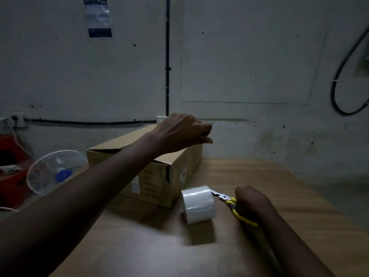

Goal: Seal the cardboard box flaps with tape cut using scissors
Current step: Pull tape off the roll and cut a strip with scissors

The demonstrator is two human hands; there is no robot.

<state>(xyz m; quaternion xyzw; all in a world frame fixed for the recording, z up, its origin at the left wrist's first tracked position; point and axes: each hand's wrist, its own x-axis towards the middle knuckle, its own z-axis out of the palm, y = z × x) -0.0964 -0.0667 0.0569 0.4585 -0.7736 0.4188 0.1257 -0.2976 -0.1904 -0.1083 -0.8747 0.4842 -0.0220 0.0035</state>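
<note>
A brown cardboard box (175, 176) lies on the wooden table (259, 176), its flaps down. My left hand (181, 132) reaches across its top to the far right corner, fingers bent over the edge; the fingertips are hidden. A wide roll of clear tape (198, 205) lies on its side in front of the box's near right corner. Just right of the roll, my right hand (251, 202) grips the yellow handles of the scissors (229, 202), and the blades point left toward the roll, their tips hidden behind it.
A white fan (54, 172) stands off the table's left side, beside a red object (12, 156). Black cables (167, 56) run along the grey wall behind. Bare tabletop lies in front and to the right.
</note>
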